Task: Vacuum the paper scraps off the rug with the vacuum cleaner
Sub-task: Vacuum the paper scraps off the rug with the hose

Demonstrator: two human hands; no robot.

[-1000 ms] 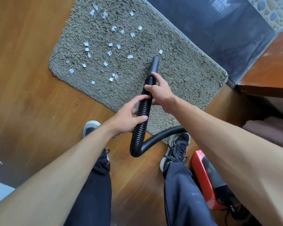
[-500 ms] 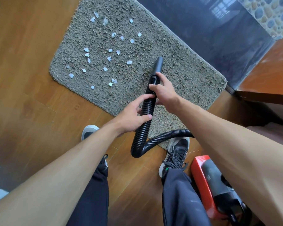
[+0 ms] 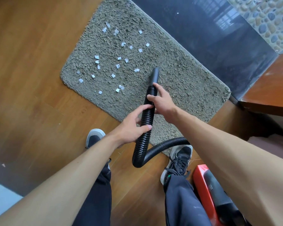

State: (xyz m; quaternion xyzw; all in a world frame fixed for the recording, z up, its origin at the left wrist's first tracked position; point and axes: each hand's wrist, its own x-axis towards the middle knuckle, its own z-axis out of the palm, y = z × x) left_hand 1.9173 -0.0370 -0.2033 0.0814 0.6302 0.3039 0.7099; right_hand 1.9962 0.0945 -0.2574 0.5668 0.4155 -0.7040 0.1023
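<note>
Both hands aim the vacuum hose at the scrap-strewn rug.

The left hand (image 3: pixel 131 128) and right hand (image 3: pixel 162 101) curl their fingers round the ribbed black hose (image 3: pixel 143 139), the right just behind the nozzle (image 3: pixel 154 75). The nozzle points at the middle of the rug (image 3: pixel 194 88), just right of the paper scraps (image 3: pixel 118 66) scattered toward its left edge. Likely risks: the shaggy pile may grip scraps, a hasty sweep could flick them onto the wooden floor (image 3: pixel 31 79), and the hose's tight bend by the shoes (image 3: pixel 180 159) may kink.

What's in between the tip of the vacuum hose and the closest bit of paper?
Only shaggy grey rug. In the head view, the hose tip lies just right of the nearest paper scrap, with nothing else between them.
</note>
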